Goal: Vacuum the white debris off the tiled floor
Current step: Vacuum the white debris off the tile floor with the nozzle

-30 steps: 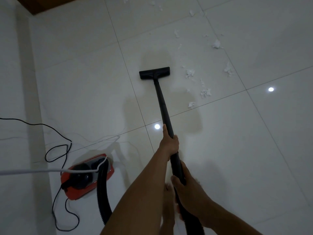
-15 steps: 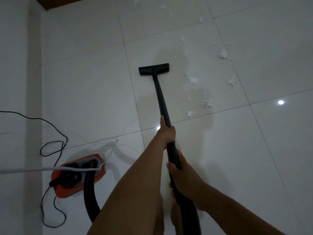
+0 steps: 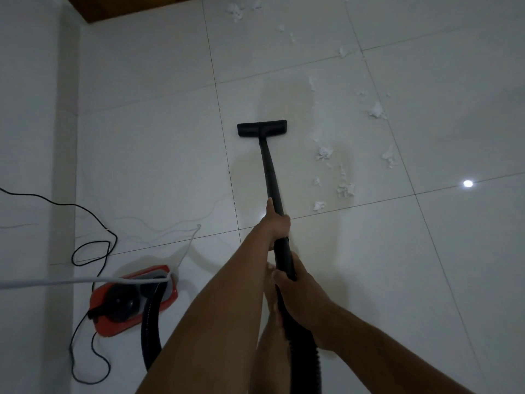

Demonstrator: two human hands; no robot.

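A black vacuum wand runs from my hands out to its flat floor head, which rests on the white tiled floor. My left hand grips the wand higher up; my right hand holds it lower, where the ribbed hose begins. White debris lies in scattered tufts to the right of the head, with another clump nearer and a further clump to the right. More bits lie at the far top.
The red and black vacuum body sits on the floor at lower left, its hose curving toward me. A black power cord loops beside it and a white cable crosses above it. A white wall stands at left.
The floor head has slid a little leftward and farther out over the tile, away from the nearest tufts. The view tilted so more far debris shows at the top.
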